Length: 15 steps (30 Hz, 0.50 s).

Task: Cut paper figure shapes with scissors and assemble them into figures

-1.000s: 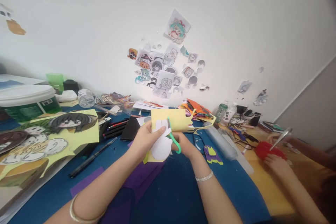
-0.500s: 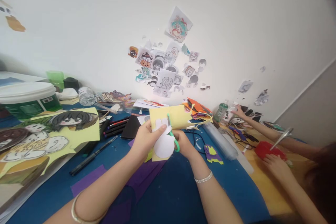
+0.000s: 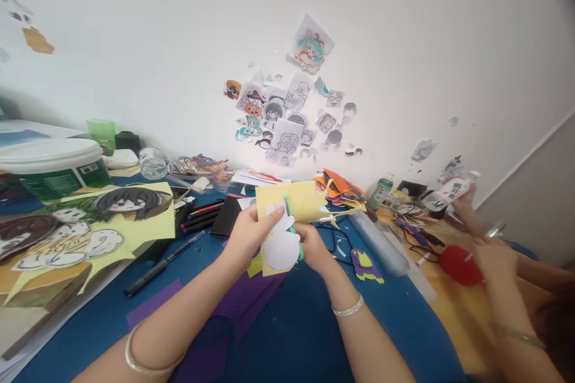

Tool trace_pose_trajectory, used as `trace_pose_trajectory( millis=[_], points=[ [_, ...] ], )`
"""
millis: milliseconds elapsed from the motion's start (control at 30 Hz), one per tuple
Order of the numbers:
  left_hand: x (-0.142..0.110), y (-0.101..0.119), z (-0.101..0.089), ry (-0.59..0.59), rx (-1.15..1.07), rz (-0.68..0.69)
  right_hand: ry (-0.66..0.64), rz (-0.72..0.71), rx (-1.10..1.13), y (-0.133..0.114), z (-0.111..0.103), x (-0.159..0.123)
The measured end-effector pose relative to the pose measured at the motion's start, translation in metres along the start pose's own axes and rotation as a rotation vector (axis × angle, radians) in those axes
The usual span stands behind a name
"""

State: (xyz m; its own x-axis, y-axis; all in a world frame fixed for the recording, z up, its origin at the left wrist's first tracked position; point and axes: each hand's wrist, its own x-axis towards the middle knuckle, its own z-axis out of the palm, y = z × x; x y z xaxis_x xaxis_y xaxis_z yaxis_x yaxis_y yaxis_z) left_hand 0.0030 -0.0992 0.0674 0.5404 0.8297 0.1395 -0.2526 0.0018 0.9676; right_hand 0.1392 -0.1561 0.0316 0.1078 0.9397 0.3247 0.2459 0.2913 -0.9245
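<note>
Lifted since the earlier frame, the bottle (image 3: 450, 190) hung tilted in another person's hand (image 3: 465, 202). Your left hand (image 3: 246, 238) pinched the cutout (image 3: 281, 249) against the yellow paper (image 3: 299, 202), above the blue cloth (image 3: 309, 335); your right fingers (image 3: 311, 238) were closed round the scissors (image 3: 300, 251), whose blades met the paper. A white lid (image 3: 49, 152) covered the tub (image 3: 63, 182), hiding its contents.

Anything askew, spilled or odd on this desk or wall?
Top drawing hangs rotated on the wall; a co-worker's hand holds a bottle tipped over. Yellow sheet is ragged at right, likely just from cutting. No spill visible.
</note>
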Motion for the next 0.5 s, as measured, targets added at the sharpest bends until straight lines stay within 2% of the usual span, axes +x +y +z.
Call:
trace_pose_trajectory(
  millis=[167, 500],
  points=[
    [0.0012, -0.0012, 0.001, 0.06, 0.083, 0.028, 0.048, 0.002, -0.078, 0.0041, 0.0008, 0.0014],
    [-0.0002, -0.0015, 0.0032, 0.053, 0.06, 0.031, 0.098, -0.034, -0.214, 0.0068, -0.0004, 0.0021]
  ],
)
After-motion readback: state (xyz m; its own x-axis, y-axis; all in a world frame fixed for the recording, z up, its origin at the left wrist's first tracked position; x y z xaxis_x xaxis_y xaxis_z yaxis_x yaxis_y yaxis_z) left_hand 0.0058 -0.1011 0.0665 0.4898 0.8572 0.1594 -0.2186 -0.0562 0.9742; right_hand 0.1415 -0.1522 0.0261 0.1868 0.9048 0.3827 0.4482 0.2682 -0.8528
